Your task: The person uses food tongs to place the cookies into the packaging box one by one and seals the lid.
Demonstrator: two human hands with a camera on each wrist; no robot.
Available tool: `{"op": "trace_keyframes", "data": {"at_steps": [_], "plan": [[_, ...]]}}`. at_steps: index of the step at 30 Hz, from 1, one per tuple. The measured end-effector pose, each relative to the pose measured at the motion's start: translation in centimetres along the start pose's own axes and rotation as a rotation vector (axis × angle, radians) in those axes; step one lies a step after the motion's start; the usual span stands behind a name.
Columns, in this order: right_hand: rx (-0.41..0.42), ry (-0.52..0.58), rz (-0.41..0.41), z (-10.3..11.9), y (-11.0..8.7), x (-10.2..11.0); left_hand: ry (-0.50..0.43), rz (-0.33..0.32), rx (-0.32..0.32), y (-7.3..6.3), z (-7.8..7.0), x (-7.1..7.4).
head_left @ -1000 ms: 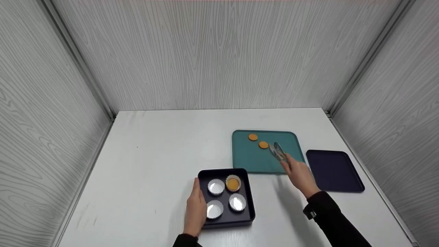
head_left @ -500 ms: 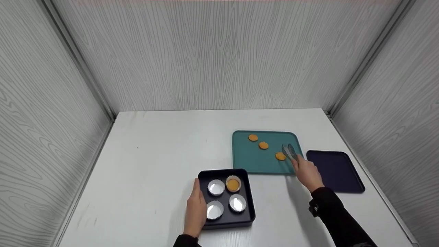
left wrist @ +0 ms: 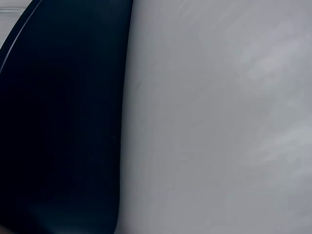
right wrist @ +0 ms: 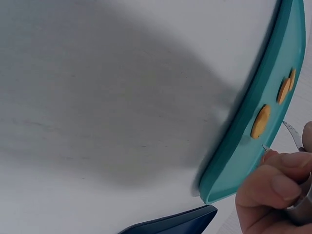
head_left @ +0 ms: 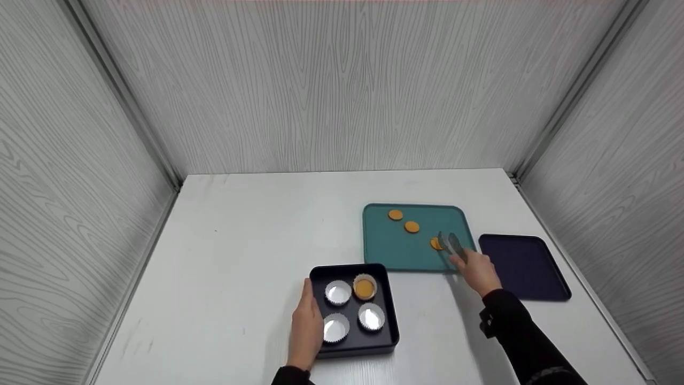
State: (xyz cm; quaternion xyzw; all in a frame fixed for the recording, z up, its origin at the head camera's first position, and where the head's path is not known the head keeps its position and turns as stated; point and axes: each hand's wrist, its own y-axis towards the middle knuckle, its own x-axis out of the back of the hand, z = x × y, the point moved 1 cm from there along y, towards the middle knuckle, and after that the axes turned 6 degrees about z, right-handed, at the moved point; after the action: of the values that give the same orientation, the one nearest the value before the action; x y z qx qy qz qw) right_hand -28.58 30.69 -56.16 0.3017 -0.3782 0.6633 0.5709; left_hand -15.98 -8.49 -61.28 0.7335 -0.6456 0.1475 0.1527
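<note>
I see the right hand [head_left: 479, 274] gripping spread tongs [head_left: 457, 247] at the lowest of three orange discs [head_left: 435, 244] on the green tray [head_left: 393, 252], centre right. The left hand [head_left: 306, 329] lies straight-fingered against the box [head_left: 352, 313], lower centre: one cup [head_left: 365, 277] filled, three bare, I judge a quarter done.
</note>
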Motion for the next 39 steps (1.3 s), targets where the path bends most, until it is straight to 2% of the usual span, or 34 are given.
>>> {"op": "trace_keyframes", "data": {"at_steps": [6,11,24,39], "plan": [[0.001,-0.001,-0.011,-0.24,0.43,-0.23,-0.001,0.001,-0.012,-0.06,-0.09,0.03],[-0.002,-0.024,-0.022,-0.23,0.77,-0.31,-0.015,0.011,0.007,-0.04,-0.08,0.02],[-0.054,-0.014,-0.009,0.07,0.86,-0.66,-0.009,0.002,0.003,0.05,0.09,-0.09],[-0.026,-0.041,-0.119,-0.02,0.32,-0.7,-0.016,-0.002,-0.016,-0.02,-0.03,-0.05]]}}
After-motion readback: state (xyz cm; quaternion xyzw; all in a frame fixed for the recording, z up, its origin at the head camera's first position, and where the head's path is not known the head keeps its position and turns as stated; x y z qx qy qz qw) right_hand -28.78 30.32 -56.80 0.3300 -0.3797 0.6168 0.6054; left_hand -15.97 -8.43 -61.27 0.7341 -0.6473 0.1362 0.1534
